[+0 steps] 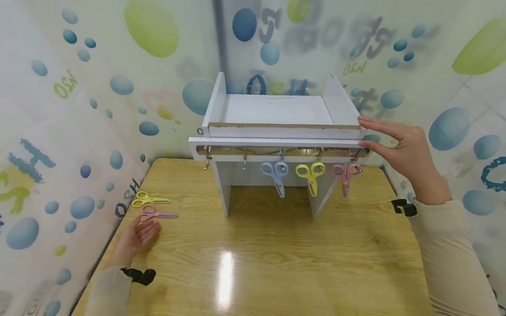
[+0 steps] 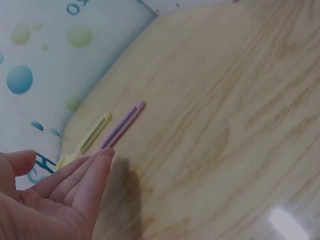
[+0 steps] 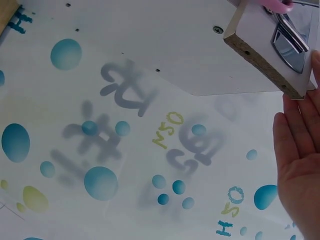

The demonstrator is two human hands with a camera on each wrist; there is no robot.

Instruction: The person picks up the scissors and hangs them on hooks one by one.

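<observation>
Pink scissors (image 1: 164, 214) and yellow scissors (image 1: 160, 200) flat by the left edge of the table (image 1: 296, 263)

Both pairs: ring handles toward the table's left edge, blades toward its right. Yellow lies nearer the far edge, pink just beside it on the near side.

Left hand (image 1: 134, 237): palm showing, fingers together and nearly straight, thumb apart. Fingertips right by the pink handles; cannot tell whether they touch.

Right hand (image 1: 407, 145): thumb and forefinger spread, straight. Thumb rests against the right end of the hook board (image 1: 276, 142), forefinger on the right side panel of the white shelf unit (image 1: 276, 109). Right wrist view shows the other fingers extended behind the board's cut end.

Unit stands toward the table's far edge. Five metal hooks (image 1: 245, 158) along the board; three on the right side carry, left to right, a blue pair (image 1: 280, 188), a second yellow pair (image 1: 312, 186), a second pink pair (image 1: 345, 186), blades down.

Wall (image 1: 150, 28) behind: blue and green spots, lettering.
</observation>
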